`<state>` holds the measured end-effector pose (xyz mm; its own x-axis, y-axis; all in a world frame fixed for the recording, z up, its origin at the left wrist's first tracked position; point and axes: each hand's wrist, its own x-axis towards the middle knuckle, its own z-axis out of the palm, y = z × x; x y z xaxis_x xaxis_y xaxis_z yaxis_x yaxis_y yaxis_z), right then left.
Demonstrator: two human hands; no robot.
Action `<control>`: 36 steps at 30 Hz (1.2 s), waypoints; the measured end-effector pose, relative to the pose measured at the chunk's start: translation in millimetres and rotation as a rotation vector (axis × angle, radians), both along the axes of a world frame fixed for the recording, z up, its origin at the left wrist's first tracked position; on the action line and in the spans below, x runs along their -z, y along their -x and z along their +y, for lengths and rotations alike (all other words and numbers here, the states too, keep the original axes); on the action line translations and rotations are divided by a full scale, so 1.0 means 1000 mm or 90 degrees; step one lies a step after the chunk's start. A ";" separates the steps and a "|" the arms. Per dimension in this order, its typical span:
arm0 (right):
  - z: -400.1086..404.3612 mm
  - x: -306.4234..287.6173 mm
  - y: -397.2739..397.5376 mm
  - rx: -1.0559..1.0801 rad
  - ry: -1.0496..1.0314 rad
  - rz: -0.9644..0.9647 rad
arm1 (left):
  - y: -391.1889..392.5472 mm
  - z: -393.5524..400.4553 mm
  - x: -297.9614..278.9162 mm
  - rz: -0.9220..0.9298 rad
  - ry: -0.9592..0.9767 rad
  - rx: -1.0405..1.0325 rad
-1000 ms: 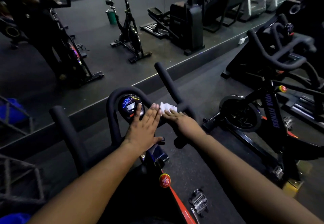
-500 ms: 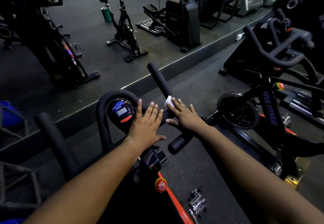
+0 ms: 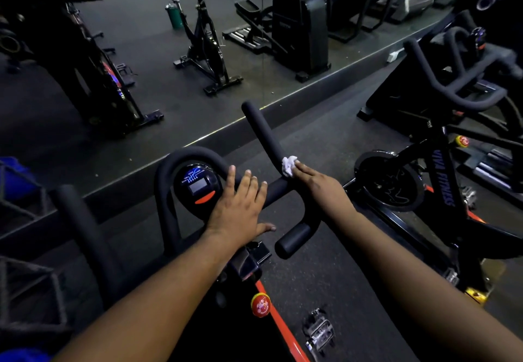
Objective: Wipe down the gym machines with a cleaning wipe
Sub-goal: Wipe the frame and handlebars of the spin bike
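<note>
Head cam: my right hand (image 3: 319,183) has the crumpled white cleaning wipe (image 3: 289,165) pressed against the right handlebar horn (image 3: 263,132) of the spin bike, right at the bend. The fingers look mostly straight — pushing it on, not clutching. My left hand (image 3: 240,206) lies flat, fingers extended, on the crossbar just beside the round console (image 3: 198,186), holding nothing.

I'd guess the way to do this well is to wrap the wipe round the foam and slide up to the tip — a flat press only cleans one side. Left hand bracing seems smart.
</note>
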<state>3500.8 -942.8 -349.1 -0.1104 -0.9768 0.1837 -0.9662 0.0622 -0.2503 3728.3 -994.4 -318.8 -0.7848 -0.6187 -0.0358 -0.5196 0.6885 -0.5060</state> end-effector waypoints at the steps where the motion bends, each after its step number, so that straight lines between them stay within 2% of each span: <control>1: -0.003 -0.002 -0.001 0.019 0.033 -0.011 | 0.000 0.000 0.000 -0.002 0.000 0.001; 3: -0.013 0.001 -0.003 0.038 0.048 -0.047 | 0.000 -0.001 0.000 -0.005 0.000 0.002; 7: -0.037 0.015 -0.010 -0.022 -0.032 -0.194 | -0.001 -0.001 0.000 -0.001 -0.006 0.001; 11: -0.062 0.011 -0.008 -0.025 -0.119 -0.221 | 0.000 0.000 0.000 -0.001 -0.007 0.001; 16: -0.079 0.002 -0.009 0.018 -0.052 -0.256 | 0.000 -0.001 0.000 0.001 -0.018 -0.006; 19: -0.064 0.001 -0.009 0.061 -0.033 -0.225 | -0.001 -0.001 0.002 0.008 -0.026 -0.004; 24: -0.040 -0.021 0.000 0.043 -0.111 -0.146 | 0.000 -0.003 0.003 0.016 -0.042 -0.009; 26: -0.049 -0.041 -0.006 0.063 -0.051 -0.172 | 0.001 -0.003 0.003 0.009 -0.053 -0.009; 29: -0.075 -0.078 -0.025 0.027 0.127 -0.234 | 0.000 -0.002 0.003 0.003 -0.057 -0.015; 31: -0.101 -0.089 -0.029 -0.014 0.200 -0.148 | 0.000 -0.002 0.001 0.005 -0.059 -0.012; 36: -0.137 -0.056 -0.016 -0.080 0.075 -0.038 | 0.001 0.000 -0.003 0.020 -0.086 -0.007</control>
